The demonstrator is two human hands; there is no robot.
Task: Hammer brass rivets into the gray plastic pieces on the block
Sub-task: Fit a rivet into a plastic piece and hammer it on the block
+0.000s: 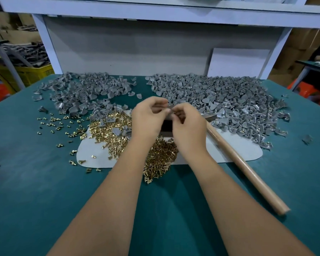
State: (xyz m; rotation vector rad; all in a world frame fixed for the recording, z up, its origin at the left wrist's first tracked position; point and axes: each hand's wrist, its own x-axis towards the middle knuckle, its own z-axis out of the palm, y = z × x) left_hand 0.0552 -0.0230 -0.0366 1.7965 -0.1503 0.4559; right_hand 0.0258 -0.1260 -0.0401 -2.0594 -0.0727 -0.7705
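Both hands meet above the dark block [166, 126], which sits on a pale mat [229, 150] on the green table [35, 182]. The left hand [148, 117] and right hand [188, 126] have their fingers curled and their fingertips drawn together around a small gray plastic piece [170, 109] held between them, just above the block. It is blurred, so whether a rivet is also pinched there I cannot tell. Both forearms reach straight forward from the near edge, wrists slightly bent down. Brass rivets [111, 133] lie heaped on the mat left of and below the hands. Gray pieces lie in two large piles [220, 100] behind. The hammer [248, 169] rests on the table just right of the right hand, untouched, handle toward the person.
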